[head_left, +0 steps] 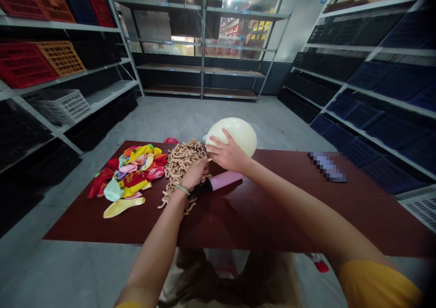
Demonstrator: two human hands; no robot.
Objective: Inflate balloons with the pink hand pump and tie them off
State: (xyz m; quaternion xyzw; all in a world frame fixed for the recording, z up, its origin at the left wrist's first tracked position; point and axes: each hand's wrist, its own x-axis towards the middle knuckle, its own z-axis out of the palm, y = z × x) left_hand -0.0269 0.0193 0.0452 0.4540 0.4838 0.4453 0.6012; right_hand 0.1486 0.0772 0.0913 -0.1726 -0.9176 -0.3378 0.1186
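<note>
An inflated pale cream balloon point(241, 135) is at the far edge of the table, right of a heap of beige long thin balloons or cords point(184, 158). My right hand point(230, 153) lies against its near left side, little finger spread, the other fingers towards the neck; its thumb is hidden. My left hand point(196, 174), with a green bracelet at the wrist, is closed at the balloon's neck, where a short yellowish strip shows between both hands. Below lies a pink cylinder with a black end point(226, 181), looking like a hand pump, partly behind my left wrist.
A pile of limp coloured balloons point(132, 171) covers the left of the dark red table point(272, 217). A blurred-out flat object point(327, 166) lies at the right. Shelves with red and orange crates point(27, 62) stand left; dark bins point(378, 117) fill the right shelves.
</note>
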